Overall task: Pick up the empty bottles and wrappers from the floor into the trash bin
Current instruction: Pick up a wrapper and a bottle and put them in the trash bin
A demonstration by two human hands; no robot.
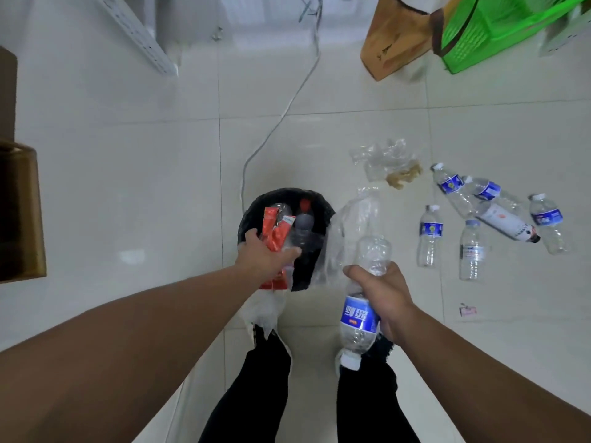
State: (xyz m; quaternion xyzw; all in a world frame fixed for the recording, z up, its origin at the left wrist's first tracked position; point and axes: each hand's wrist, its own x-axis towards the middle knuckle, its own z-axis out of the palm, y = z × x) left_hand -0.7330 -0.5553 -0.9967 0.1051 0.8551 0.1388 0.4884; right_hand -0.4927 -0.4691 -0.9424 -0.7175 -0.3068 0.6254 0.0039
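Observation:
A black-lined trash bin stands on the floor in front of my feet, with a red-capped bottle inside. My left hand is over the bin, closed on red wrappers and some clear plastic. My right hand grips an empty blue-labelled bottle upside down, cap toward my feet, together with a clear plastic bag. Several empty bottles lie on the floor to the right. A crumpled clear wrapper lies beyond the bin.
A white cable runs across the tiles to the bin. A brown paper bag and green bag stand at the far right. A wooden box is at the left. A small pink scrap lies at the right.

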